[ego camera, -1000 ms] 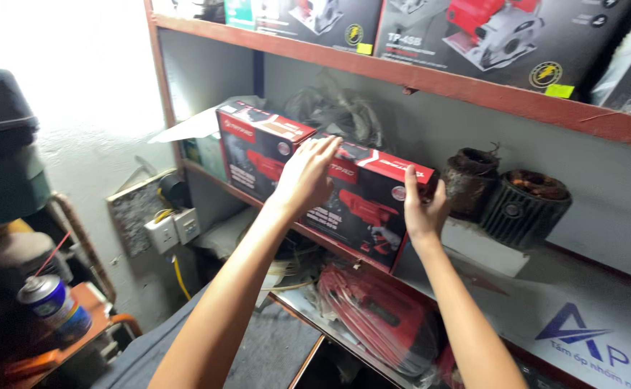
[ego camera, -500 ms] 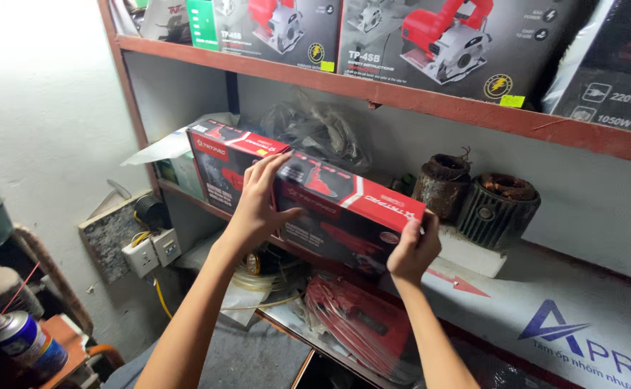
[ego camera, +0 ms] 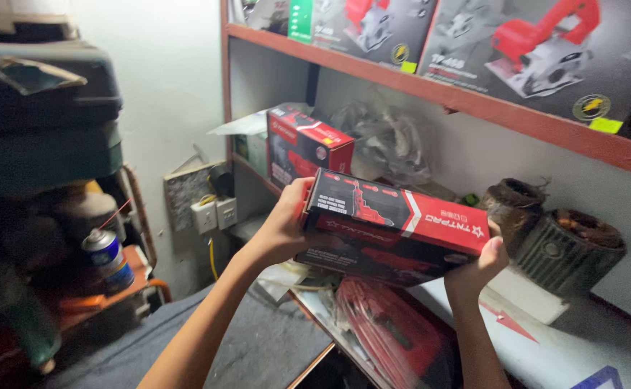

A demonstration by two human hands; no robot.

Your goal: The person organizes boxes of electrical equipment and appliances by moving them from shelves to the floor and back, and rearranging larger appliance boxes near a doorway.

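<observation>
Cluttered storeroom shelving. Left hand (ego camera: pixel 281 229) and right hand (ego camera: pixel 480 265) clasp opposite ends of red-black tool box (ego camera: pixel 394 229), carrying its weight level, clear of shelf (ego camera: pixel 430 97). Matching box (ego camera: pixel 305 146) stands behind; spray can (ego camera: pixel 108 257) far left.

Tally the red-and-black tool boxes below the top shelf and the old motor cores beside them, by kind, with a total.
Red-and-black tool boxes: 2, one held between the left hand and right hand, one standing on the shelf
Rusty motor cores on the shelf: 2
Total: 4
</observation>
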